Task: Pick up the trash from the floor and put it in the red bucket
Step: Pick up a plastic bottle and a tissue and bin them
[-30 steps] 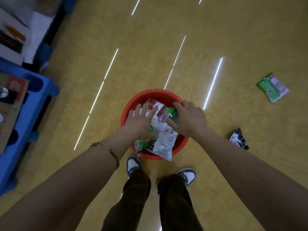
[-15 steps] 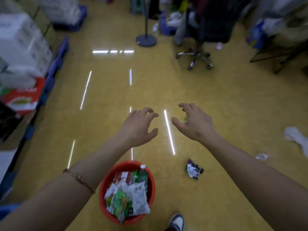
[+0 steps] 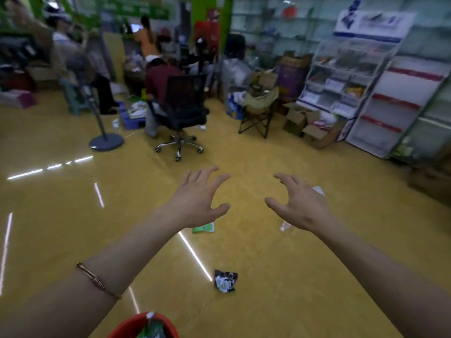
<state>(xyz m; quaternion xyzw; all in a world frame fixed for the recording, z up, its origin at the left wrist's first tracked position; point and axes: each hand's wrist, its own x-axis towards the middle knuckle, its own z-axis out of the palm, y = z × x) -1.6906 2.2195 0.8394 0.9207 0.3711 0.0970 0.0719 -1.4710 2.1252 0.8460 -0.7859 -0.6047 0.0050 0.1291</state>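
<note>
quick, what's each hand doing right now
left hand: open, fingers spread, holding nothing
right hand: open, fingers loosely curved, holding nothing

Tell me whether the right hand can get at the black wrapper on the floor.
Probably yes: the right hand is open and empty, and the black wrapper lies alone on the floor, nothing covering it, though reaching it likely means bending down.

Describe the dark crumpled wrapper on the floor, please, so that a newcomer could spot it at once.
On the yellow floor, start at the red bucket at the bottom edge and look just beyond it, to the right. The black-and-white wrapper lies there, crumpled; it is the only dark scrap, whereas the green packet farther on is flat and bright.
</note>
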